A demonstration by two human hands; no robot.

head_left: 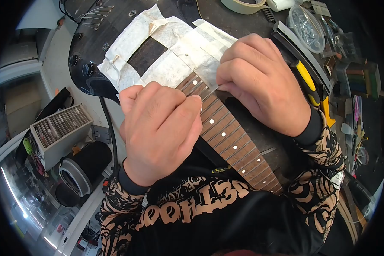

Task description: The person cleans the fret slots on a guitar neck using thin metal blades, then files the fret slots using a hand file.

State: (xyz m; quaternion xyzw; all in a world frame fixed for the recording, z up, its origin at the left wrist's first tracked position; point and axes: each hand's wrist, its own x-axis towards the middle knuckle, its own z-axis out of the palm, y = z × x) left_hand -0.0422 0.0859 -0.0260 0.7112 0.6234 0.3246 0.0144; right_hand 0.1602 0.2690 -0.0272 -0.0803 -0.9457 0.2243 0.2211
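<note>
Two bare hands work close over a brown guitar neck (232, 141), which slants from a dark guitar body (87, 45) toward the wearer's black shirt (243, 222). The left hand (160, 128) is curled, its thumb at the neck's near edge; the right hand (262, 83) is pinched shut at the opposite edge, beside white tape (170, 68). Whether either set of fingertips grips anything is too fine to tell. A slip could scuff the wood, a likely result of pressing unevenly from two sides. A dragging knuckle might also peel the tape, whose far edges appear creased, and a swinging right sleeve (326, 143) could knock the yellow-handled tool (305, 77) nearby.
</note>
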